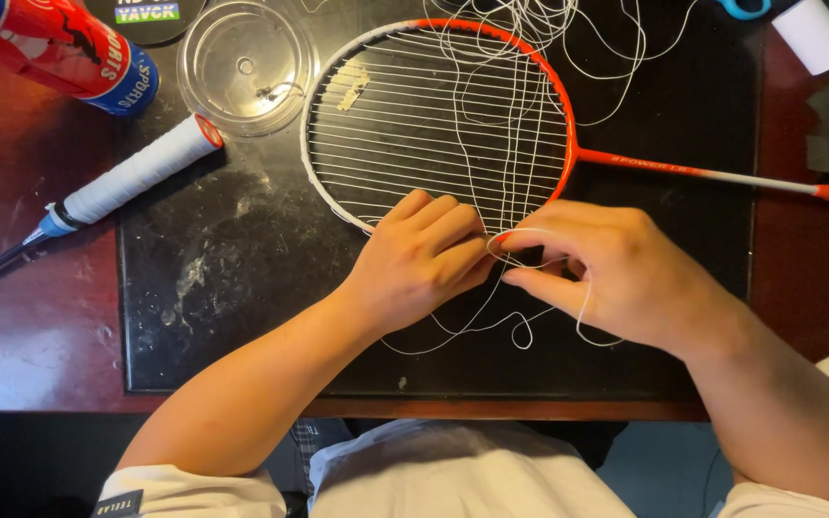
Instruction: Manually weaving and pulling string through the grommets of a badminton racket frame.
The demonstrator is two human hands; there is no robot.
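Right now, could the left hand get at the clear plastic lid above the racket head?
Probably yes: the left hand rests on the racket frame, and bare dark mat lies between it and the clear lid; it would have to release the frame.

bare mat (223, 317) left, loose string (530, 38) tangled above

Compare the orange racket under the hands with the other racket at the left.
The orange racket shows its whole head, partly strung, with its shaft running right; the other racket shows only a white-wrapped handle and dark shaft. The orange racket lies on the black mat; the other lies half off it, on the wooden table. Both hands, left and right, work at the orange racket's rim; nothing touches the other. Both lie flat.
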